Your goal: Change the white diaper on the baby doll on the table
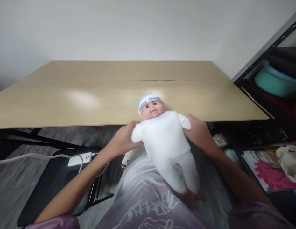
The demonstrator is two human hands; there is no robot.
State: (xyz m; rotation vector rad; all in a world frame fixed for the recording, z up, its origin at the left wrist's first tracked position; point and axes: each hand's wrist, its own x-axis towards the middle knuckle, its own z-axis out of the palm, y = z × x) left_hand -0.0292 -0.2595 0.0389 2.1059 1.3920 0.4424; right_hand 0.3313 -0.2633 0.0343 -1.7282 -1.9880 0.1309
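Head view: the left hand (124, 140) and right hand (198, 129) each grip one arm of a baby doll (165, 135), fingers curled closed around the white sleeves. Wearing a blue-and-white beanie (146, 102), the doll faces up, its head over the near edge of the wood-toned table (102, 82), its legs before the person's printed shirt (148, 203).

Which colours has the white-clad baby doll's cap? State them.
Its round cap is light blue with a white, blue-lettered band; see head view.
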